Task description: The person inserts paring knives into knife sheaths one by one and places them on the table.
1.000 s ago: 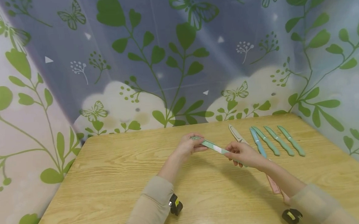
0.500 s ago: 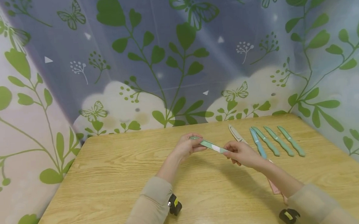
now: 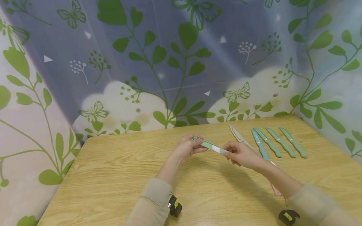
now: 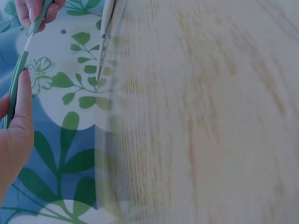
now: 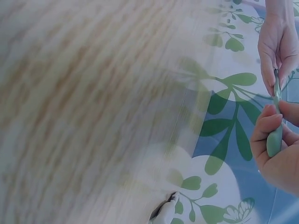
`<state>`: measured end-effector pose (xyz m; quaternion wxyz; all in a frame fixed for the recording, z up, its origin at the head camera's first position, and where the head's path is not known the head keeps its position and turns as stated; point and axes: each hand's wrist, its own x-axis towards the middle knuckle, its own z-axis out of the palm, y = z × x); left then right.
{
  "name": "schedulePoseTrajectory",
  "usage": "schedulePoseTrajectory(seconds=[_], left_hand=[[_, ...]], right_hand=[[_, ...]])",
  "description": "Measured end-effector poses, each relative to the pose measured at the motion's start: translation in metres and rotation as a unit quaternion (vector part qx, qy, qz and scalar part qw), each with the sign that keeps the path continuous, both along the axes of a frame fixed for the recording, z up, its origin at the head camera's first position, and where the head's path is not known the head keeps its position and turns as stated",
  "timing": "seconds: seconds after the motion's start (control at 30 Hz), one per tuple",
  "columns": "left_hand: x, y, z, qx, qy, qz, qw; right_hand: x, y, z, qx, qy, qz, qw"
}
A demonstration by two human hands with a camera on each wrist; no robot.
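Observation:
Above the table, both hands hold one green knife point(image 3: 215, 148). My left hand point(image 3: 186, 148) grips its slotted green sheath point(image 4: 18, 84) between thumb and fingers. My right hand point(image 3: 243, 154) pinches the green handle point(image 5: 274, 140), whose rounded end shows in the right wrist view. Between sheath and handle a short white stretch of blade point(image 4: 29, 43) shows, so the blade looks partly inside the sheath. A pale knife point(image 3: 238, 134) lies behind my right hand, its near part hidden. A pink piece point(image 3: 276, 189) lies partly under my right forearm.
On the table's right side lie a blue knife point(image 3: 259, 144) and three green knives point(image 3: 281, 143), side by side. The wooden table point(image 3: 125, 157) ends at a patterned curtain point(image 3: 148, 70) at the back.
My right hand has shifted slightly left, a little closer to my left hand. Both hands keep their hold on the knife and sheath. The knives on the table stay put.

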<state>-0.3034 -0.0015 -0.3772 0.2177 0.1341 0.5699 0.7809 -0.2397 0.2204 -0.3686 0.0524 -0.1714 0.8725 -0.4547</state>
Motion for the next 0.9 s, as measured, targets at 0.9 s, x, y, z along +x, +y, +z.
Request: schedulePoseTrajectory(seconds=[0.9], left_hand=[[0.0028, 0.0066, 0.0007, -0.026, 0.027, -0.036, 0.9987]], right_hand=[[0.002, -0.0059, 0.0021, -0.019, -0.001, -0.002, 0.9998]])
